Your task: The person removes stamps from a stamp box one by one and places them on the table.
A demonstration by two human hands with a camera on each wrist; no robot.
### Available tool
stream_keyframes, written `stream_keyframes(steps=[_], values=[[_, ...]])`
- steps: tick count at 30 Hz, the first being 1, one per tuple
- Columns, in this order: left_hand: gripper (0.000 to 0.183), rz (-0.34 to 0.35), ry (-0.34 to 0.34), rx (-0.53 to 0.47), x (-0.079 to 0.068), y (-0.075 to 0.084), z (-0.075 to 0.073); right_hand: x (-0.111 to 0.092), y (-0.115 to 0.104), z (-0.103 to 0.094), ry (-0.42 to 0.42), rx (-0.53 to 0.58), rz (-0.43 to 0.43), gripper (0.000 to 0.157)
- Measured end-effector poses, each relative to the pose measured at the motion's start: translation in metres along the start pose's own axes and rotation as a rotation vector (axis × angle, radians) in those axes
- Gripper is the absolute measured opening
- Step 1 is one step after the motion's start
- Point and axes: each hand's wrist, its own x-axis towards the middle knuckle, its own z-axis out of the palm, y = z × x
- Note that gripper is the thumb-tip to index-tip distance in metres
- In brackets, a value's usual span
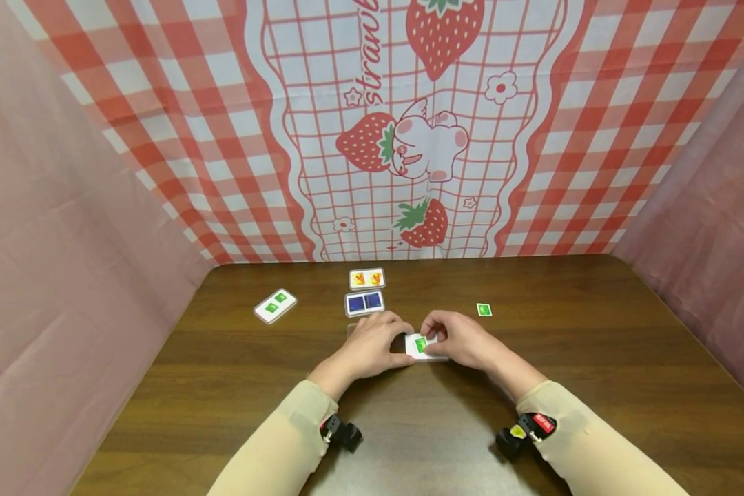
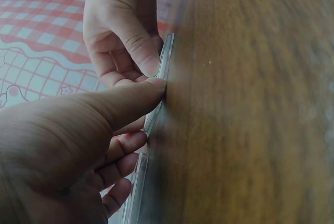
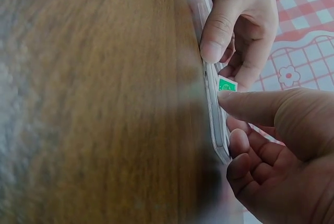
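At the middle of the table, a flat white rectangular case with clear edges (image 1: 412, 350) lies between both hands. My left hand (image 1: 375, 344) grips its left end, thumb on the near edge and fingers at the far side. A small green square card with a white border (image 3: 227, 84) stands over the case, tilted up in the right wrist view. My right hand (image 1: 461, 337) pinches this card at its corner, the thumb tip in front. The other right fingers curl near the right end of the case (image 3: 218, 125), hiding part of it.
Beyond the left hand lie a card case with two dark blue squares (image 1: 364, 303) and one with two orange pictures (image 1: 367, 279). Farther left is a case with two green squares (image 1: 275, 306). A loose green square (image 1: 484, 310) lies right. Another clear case (image 2: 136, 187) is beneath the left fingers.
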Motion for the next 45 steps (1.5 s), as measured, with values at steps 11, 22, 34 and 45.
stream_keyframes(steps=[11,22,34,45], values=[[0.051,-0.006,-0.007,-0.003,0.001,0.0,0.001,-0.001,0.0,0.001,0.001,0.034,-0.009,0.02],[0.05,0.005,0.008,-0.004,-0.001,-0.001,0.001,-0.004,0.002,-0.002,0.054,0.14,-0.006,0.004],[0.05,-0.001,-0.002,0.007,0.0,0.001,-0.001,-0.016,0.01,-0.017,0.105,0.177,0.059,0.004],[0.051,-0.007,-0.005,0.012,0.0,0.001,-0.001,-0.024,0.024,-0.038,0.187,0.129,0.111,0.006]])
